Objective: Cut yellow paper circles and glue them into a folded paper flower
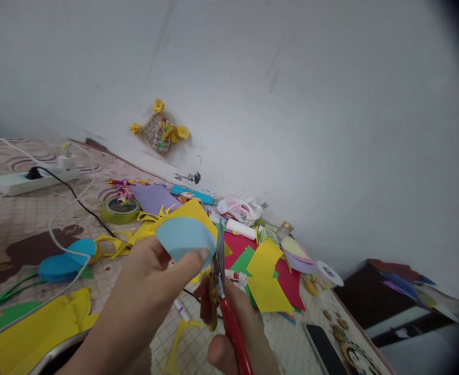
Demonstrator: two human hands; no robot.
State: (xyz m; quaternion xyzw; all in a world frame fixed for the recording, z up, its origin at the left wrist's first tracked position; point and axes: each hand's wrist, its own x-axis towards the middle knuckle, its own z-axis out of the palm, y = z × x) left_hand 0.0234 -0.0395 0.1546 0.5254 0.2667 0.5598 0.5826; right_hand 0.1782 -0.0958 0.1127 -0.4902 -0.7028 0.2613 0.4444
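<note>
Here we go: a curved piece of light blue paper is up at the centre of the frame, pinched between thumb and fingers of the left hand, with a yellow paper sheet right behind it. Hard against its right edge stand the steel blades of the red-handled scissors, nearly upright, and the right hand is closed around those handles at bottom centre!

Just beyond, a colourful heap: red paper under yellow paper pieces, then a white glue stick and a crumpled plastic bag. Upper left of the hands sit a purple paper sheet and a roll of green tape.

Out on the left, blue paper circles lie on the patterned mat, near a white power strip. Lower right, a black phone. Up on the wall, a yellow-flowered woven craft!
</note>
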